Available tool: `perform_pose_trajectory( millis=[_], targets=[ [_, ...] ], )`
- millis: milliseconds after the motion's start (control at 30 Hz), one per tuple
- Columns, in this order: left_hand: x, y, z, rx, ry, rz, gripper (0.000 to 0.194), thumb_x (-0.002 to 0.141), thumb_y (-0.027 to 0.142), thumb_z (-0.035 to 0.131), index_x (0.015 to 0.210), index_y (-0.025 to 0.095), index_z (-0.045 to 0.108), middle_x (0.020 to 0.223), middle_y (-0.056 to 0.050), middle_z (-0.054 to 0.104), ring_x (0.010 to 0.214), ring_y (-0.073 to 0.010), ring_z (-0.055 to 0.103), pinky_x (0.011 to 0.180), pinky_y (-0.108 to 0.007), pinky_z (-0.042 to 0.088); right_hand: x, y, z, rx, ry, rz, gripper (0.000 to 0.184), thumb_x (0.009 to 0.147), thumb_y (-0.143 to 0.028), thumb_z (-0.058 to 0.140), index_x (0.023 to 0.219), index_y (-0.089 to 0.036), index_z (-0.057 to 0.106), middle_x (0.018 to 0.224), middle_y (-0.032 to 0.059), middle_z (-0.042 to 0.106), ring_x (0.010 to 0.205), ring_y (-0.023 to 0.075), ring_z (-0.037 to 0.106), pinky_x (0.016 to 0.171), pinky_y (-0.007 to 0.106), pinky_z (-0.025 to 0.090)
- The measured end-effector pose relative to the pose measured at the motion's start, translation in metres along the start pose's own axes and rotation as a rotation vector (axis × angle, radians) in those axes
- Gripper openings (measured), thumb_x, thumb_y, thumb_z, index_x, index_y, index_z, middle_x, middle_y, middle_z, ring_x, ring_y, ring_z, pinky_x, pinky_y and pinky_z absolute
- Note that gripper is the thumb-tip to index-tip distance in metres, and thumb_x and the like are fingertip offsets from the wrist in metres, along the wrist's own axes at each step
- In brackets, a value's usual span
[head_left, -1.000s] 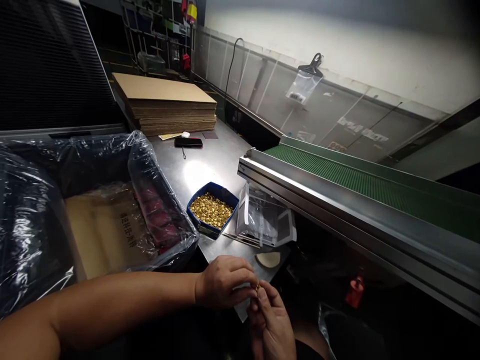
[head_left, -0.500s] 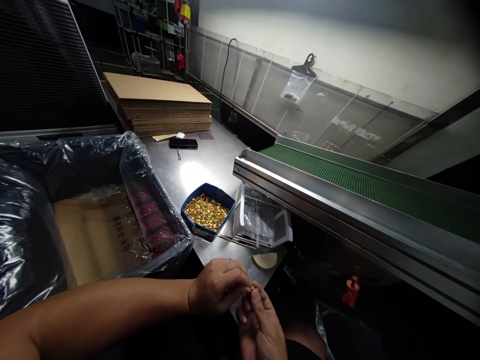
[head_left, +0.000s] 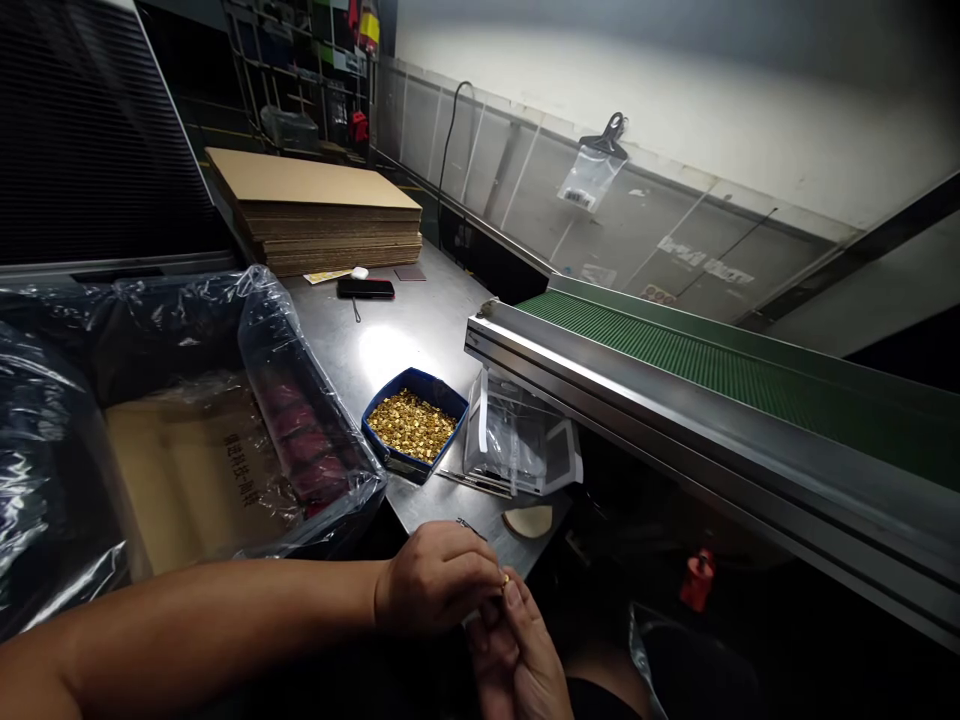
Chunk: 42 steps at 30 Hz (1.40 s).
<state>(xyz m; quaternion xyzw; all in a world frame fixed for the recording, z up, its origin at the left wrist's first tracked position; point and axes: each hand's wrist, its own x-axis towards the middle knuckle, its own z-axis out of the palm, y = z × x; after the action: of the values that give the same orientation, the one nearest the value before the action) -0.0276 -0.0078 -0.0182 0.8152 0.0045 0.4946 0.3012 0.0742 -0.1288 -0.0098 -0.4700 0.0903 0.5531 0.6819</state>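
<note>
Green conveyor belt (head_left: 720, 375) with metal side rail runs from frame centre to the right edge, cut off there. Steel table (head_left: 420, 330) fills the centre; its near edge ends at lower centre, dark below. Plastic-wrapped carton (head_left: 195, 450) occupies the left, cut off by the left edge; printed characters on it too blurred to read. Stack of flat cardboard sheets (head_left: 315, 210) at upper left centre, with a dark phone (head_left: 365, 288) just in front. Blue tray (head_left: 414, 425) of small gold pieces sits at centre, clear plastic bags (head_left: 521, 445) just right of it. A pale disc (head_left: 529, 521) lies near the table's edge.

Left hand (head_left: 431, 590) and right hand (head_left: 521, 660) meet at lower centre, in front of the table edge. Right hand partly cut off by the bottom edge. Both pinch narrow on 1 small gold part (head_left: 505, 579), fingertips touching around it. Part mostly hidden by fingers; shape cannot be made out. A thin pale strip under the left hand is unclear.
</note>
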Motion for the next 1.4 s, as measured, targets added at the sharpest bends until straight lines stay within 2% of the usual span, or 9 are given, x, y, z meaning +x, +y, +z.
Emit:
perform_pose_trajectory(
  millis=[67,167,500,767,900,1100,1267,1400],
  targets=[
    [0.000,0.000,0.000,0.004,0.000,0.025,0.016,0.101,0.023,0.048,0.103,0.014,0.061,0.087,-0.007,0.071,0.068,-0.0135,0.063,0.064,-0.025,0.049,0.002,0.001,-0.007,-0.038,-0.052,-0.003,0.041,0.056,-0.037,0.097,0.089,-0.023,0.076,0.089,0.0019,0.075,0.080,0.0139,0.068,0.064,0.022,0.053],
    [-0.001,-0.002,0.000,0.009,-0.007,0.050,0.021,0.103,0.025,0.044,0.103,0.014,0.062,0.085,-0.007,0.070,0.067,-0.0141,0.062,0.062,-0.026,0.047,0.004,0.001,-0.014,-0.085,-0.076,-0.025,0.039,0.060,-0.039,0.095,0.090,-0.024,0.075,0.084,0.0010,0.073,0.074,0.0133,0.064,0.059,0.022,0.050],
    [-0.003,-0.002,0.001,-0.002,-0.035,0.030,0.023,0.103,0.024,0.042,0.099,0.014,0.063,0.082,-0.007,0.069,0.065,-0.0139,0.060,0.061,-0.025,0.045,0.000,-0.004,-0.006,-0.093,-0.025,0.038,0.047,0.046,-0.039,0.100,0.082,-0.021,0.075,0.067,-0.0029,0.063,0.062,0.0067,0.053,0.060,0.018,0.048],
    [-0.005,-0.003,0.002,0.000,-0.066,-0.009,0.018,0.100,0.022,0.048,0.098,0.014,0.064,0.082,-0.007,0.069,0.065,-0.0150,0.059,0.061,-0.026,0.045,0.004,-0.003,-0.013,-0.117,-0.098,0.000,0.039,0.058,-0.041,0.096,0.083,-0.019,0.074,0.066,-0.0041,0.059,0.058,0.0050,0.048,0.057,0.016,0.045],
    [-0.002,0.000,0.003,-0.087,-0.085,-0.118,0.011,0.095,0.021,0.055,0.097,0.014,0.064,0.085,-0.007,0.069,0.070,-0.0145,0.063,0.066,-0.024,0.051,0.003,-0.002,-0.012,-0.121,-0.150,-0.023,0.037,0.063,-0.043,0.093,0.082,-0.018,0.074,0.072,-0.0017,0.065,0.061,0.0057,0.053,0.061,0.018,0.049],
    [0.000,0.002,0.001,-0.228,-0.122,-0.210,0.019,0.094,0.024,0.059,0.106,0.013,0.068,0.092,-0.011,0.069,0.079,-0.0160,0.066,0.072,-0.023,0.056,0.007,0.000,-0.015,-0.103,-0.195,-0.024,0.039,0.063,-0.042,0.093,0.088,-0.017,0.076,0.083,0.0034,0.074,0.077,0.0100,0.068,0.076,0.020,0.055],
    [-0.002,0.002,0.002,-0.287,-0.140,-0.262,0.021,0.093,0.027,0.062,0.106,0.014,0.071,0.094,-0.012,0.069,0.079,-0.0158,0.066,0.073,-0.023,0.057,0.007,0.000,-0.020,-0.090,-0.215,-0.034,0.037,0.062,-0.038,0.094,0.086,-0.017,0.076,0.080,0.0027,0.075,0.075,0.0085,0.069,0.075,0.018,0.055],
    [-0.003,0.002,0.003,-0.308,-0.155,-0.286,0.022,0.093,0.028,0.062,0.106,0.013,0.072,0.095,-0.012,0.069,0.078,-0.0157,0.066,0.072,-0.023,0.057,0.010,0.002,-0.026,-0.098,-0.239,-0.043,0.034,0.067,-0.039,0.091,0.089,-0.017,0.076,0.084,0.0034,0.076,0.077,0.0090,0.069,0.078,0.019,0.055]
  ],
)
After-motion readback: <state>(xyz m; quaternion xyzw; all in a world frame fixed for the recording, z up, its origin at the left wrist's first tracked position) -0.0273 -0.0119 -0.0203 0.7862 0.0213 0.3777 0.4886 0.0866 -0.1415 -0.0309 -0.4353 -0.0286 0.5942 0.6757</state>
